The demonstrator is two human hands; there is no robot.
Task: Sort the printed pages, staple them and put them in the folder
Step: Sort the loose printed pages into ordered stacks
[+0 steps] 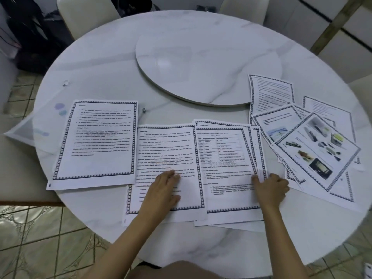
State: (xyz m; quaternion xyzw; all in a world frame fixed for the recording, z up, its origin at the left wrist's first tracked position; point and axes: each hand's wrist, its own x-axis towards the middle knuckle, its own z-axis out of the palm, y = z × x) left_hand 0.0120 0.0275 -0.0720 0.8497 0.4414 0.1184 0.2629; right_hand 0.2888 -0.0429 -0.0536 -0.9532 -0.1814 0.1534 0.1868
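Note:
Printed pages with patterned borders lie spread over the near half of a round white table (120,63). One text page (96,141) lies alone at the left. My left hand (164,189) rests flat, fingers apart, on a middle text page (167,150). My right hand (270,188) pinches the right edge of a small stack topped by a page with a table (223,154). A fan of pages with pictures (316,148) lies at the right. A clear plastic folder (30,129) lies at the table's left edge, partly under the left page.
A round turntable (201,63) sits at the table's middle. A small stapler-like object (144,110) lies beside the left page, and a small clip (65,83) lies farther left. White chairs and dark bags stand behind the table.

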